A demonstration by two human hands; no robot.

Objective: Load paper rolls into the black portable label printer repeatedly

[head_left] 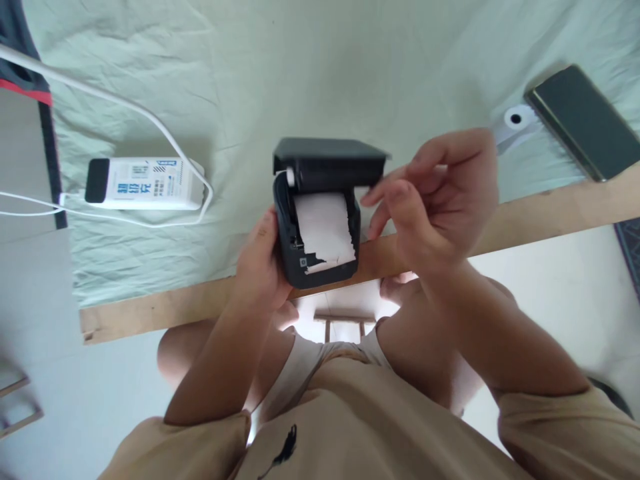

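Mid-frame, your left hand [261, 261] clasps the black printer [292, 256], lid [330, 147] raised; beside it, your right hand [447, 201] curls loosely, its hold unclear

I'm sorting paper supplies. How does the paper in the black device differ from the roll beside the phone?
The paper lies inside the open black device; the roll rests on the cloth beside the phone. The paper shows a broad face with a ragged edge; the roll shows its dark-centred end. Both look whitish.

I face a green sheet [320, 80] with a wooden edge [150, 313], pale floor [550, 287] below, wooden frame [21, 425] at my left.
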